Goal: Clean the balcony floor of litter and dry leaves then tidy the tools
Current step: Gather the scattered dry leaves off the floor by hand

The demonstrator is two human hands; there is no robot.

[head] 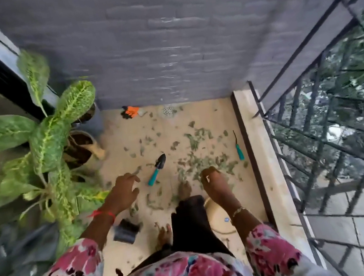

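Balcony floor [127,132] is seen from above, with the person standing and bare feet among the litter. Dry leaves [199,159] are scattered mostly from the middle to the right of the floor, thickest just ahead of the right hand [214,181]. A few more lie by the feet and near the drain [168,110].

- **Left hand** [125,192]: loose, fingers slightly spread, nothing gripped. It is near the trowel [157,169] but not touching it.
- **Right hand:** fingers are curled in over the leaf pile. Whether leaves are pinched inside cannot be told, as the frame is blurred.
- **Tools:** a second teal-handled tool [239,148] lies along the ledge [259,149] side. Orange-black gloves [131,111] lie at the wall.
- **Cream container** [216,216]: partly hidden behind the right forearm, judged to be the bin for the leaves.
- **Dark object** [126,230]: on the floor by the left wrist, not identified.

Step judged: leaves are being gathered by hand, early on, with most not yet picked up. To be done well:

- Tools should be lifted aside first so leaves beneath are not missed.
- Leaves should be drawn into one heap toward the container, then scooped with both hands.
- A light grip is advised, since dry leaves likely crumble.
- Fragments should be kept off the drain.
- Corners under the potted plants [58,145] should be checked
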